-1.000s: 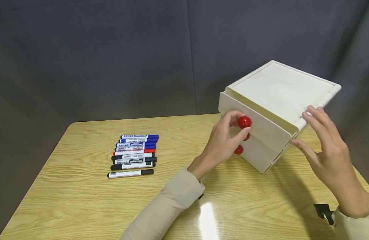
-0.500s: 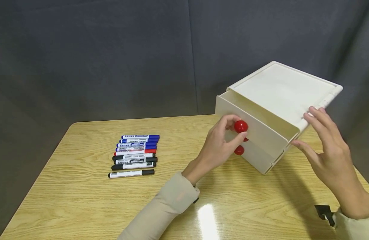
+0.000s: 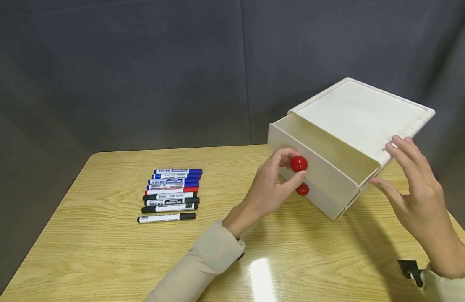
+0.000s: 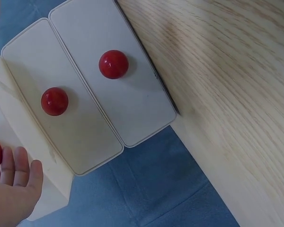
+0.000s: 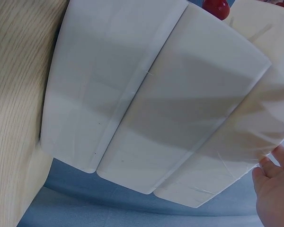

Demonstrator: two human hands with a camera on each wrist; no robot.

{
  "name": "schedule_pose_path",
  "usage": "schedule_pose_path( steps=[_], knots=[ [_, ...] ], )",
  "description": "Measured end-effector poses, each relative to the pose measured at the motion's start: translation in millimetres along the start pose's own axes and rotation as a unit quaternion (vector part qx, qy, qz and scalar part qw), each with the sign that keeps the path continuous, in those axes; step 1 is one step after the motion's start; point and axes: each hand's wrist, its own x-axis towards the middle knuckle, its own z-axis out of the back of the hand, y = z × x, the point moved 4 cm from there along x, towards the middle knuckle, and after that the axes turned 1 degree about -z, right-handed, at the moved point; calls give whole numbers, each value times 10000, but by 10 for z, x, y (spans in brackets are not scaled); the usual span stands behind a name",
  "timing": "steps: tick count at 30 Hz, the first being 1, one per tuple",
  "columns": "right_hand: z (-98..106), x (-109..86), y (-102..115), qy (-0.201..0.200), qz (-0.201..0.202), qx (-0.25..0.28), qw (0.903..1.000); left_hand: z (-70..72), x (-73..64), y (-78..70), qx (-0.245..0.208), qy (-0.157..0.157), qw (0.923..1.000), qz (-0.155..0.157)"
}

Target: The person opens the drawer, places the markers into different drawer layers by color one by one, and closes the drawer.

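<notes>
A: Pinching the top red knob (image 3: 299,163) — left hand (image 3: 269,188) has thumb and fingers curled round it. Top drawer (image 3: 312,161) stands part-way out of the white drawer unit (image 3: 359,115), which sits at the right rear of the wooden table (image 3: 104,251).

B: Right hand?

A: Right hand (image 3: 419,197) has its fingers spread and fairly straight, fingertips on the unit's top right edge, thumb at the side corner. Nothing gripped.

B: Wrist cams add anything?

A: Left wrist view shows the two lower drawer fronts flush, each with its own red knob (image 4: 113,64) (image 4: 54,101); head view shows only one lower knob (image 3: 302,189), the other hidden behind the hand. The held knob is just a sliver at that view's left edge. Right wrist view shows the unit's plain side, three stacked tiers, and only a bit of the hand, lower right.

B: Rest of the table?

A: Row of markers (image 3: 171,194) lying side by side on the left, well apart from the unit: blue caps at the back, one red, black caps in front.
</notes>
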Motion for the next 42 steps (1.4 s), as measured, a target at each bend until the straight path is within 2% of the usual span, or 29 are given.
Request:
schedule_pose_path(
  steps=[15, 25, 42],
  knots=[
    [3, -20, -12, 0, -35, -32, 10000, 74, -94, -19, -183, 98, 9997, 95],
    [4, -20, -9, 5, -36, -21, 10000, 120, -146, -22, -36, 80, 9999, -74],
    [0, -5, -13, -17, -16, 22, 10000, 202, -239, -20, 119, 58, 9999, -106]
  ],
)
